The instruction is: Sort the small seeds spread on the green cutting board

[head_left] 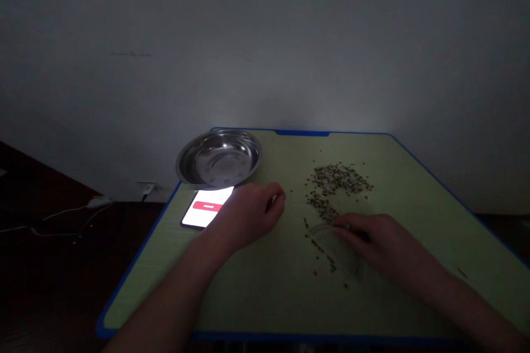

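A heap of small dark grains (337,182) lies scattered on the green table (256,281), right of centre. My right hand (372,240) rests at the near end of the heap, fingers curled together over a faint clear container (331,240); what they pinch is too small to make out. My left hand (252,212) lies on the table left of the grains, fingers curled inward in a loose fist, beside a lit phone (205,207). A steel bowl (219,157) stands behind the phone at the table's far left.
The table has a blue rim (136,265) and stands against a pale wall. A few stray grains (331,265) lie near my right hand. Cables and a plug (97,202) lie on the dark floor to the left. The room is dim.
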The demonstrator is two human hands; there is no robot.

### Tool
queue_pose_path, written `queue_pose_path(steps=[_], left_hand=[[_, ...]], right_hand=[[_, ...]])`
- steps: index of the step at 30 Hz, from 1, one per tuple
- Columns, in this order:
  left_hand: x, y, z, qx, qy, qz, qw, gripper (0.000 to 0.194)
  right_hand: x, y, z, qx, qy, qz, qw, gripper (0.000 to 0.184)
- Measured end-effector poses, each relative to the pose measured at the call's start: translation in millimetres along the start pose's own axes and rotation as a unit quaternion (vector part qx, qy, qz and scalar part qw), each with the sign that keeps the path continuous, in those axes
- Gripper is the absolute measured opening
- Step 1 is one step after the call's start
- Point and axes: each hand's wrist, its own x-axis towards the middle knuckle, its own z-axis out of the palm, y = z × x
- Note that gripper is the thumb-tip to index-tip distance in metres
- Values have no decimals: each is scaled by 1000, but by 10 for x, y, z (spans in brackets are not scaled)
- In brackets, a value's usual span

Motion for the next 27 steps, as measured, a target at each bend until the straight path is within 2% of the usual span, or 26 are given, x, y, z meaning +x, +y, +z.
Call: queue_pose_path(steps=[5,13,21,27], left_hand=[[-13,15,0,6,-4,3,1000,26],[-8,-13,15,6,-3,-2,1000,26],[-13,-4,12,9,-3,2,1000,26],[-12,-3,9,11,-7,0,1000,26]], right_hand=[[-6,55,-64,-15,12,37,999,27],[85,-44,17,-5,8,2,1000,23],[-2,-15,34,4,2,14,1000,26],[-31,-84,101,4,-5,14,1000,29]])
